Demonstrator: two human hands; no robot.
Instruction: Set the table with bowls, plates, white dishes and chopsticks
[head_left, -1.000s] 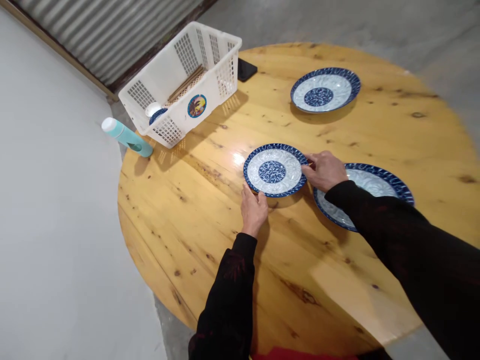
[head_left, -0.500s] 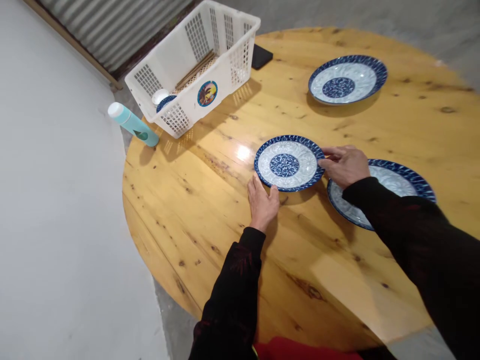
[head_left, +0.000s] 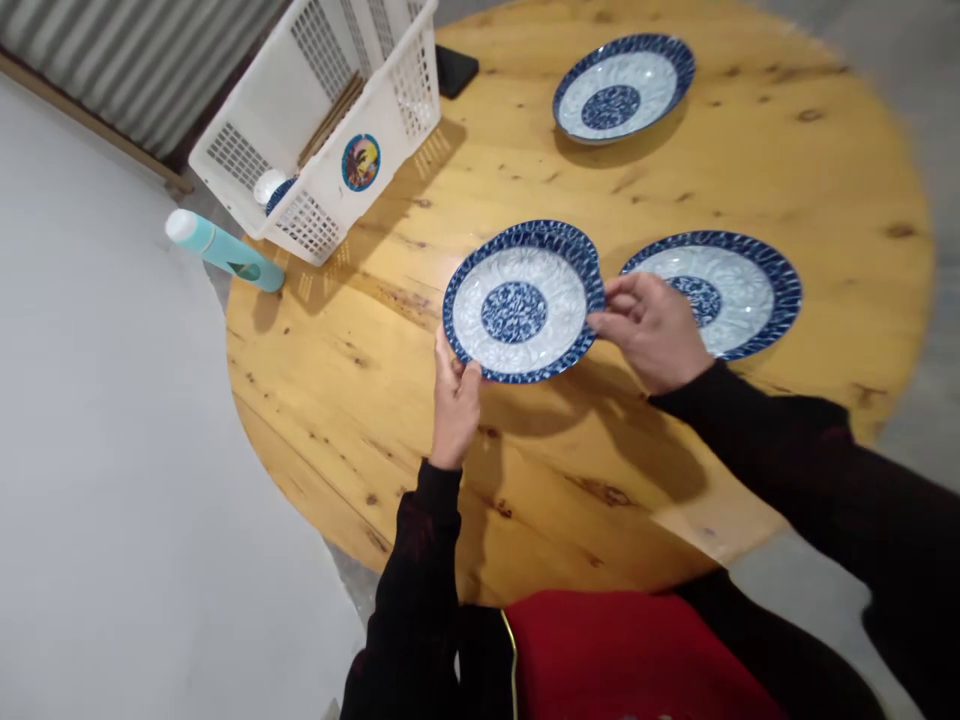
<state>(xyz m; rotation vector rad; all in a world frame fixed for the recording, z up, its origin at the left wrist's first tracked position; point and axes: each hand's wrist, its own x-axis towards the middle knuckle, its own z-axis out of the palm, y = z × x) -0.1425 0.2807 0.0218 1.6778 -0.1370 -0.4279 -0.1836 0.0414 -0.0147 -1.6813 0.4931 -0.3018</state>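
Observation:
Both hands hold a blue-and-white patterned plate (head_left: 517, 310) by its rim, lifted above the table and tilted a little. My left hand (head_left: 454, 405) grips its lower left edge, thumb on top and fingers underneath. At the right edge, my right hand (head_left: 651, 328) pinches the rim between thumb and fingers. Just beyond that hand lies a second plate (head_left: 750, 290) of the same pattern, partly covered by the hand. A third such plate (head_left: 611, 105) rests farther back on the table.
On the round wooden table (head_left: 360, 440), a white plastic basket (head_left: 397, 130) at the back left holds chopsticks (head_left: 330, 118) and some white and blue dishware. A light blue bottle (head_left: 225, 250) stands left of it. A black flat object (head_left: 456, 72) lies behind. A white wall (head_left: 97, 430) borders the left.
The plate in my hands has risen off the table towards me, its shadow now farther from it. My view has shifted, so everything sits farther left and higher.

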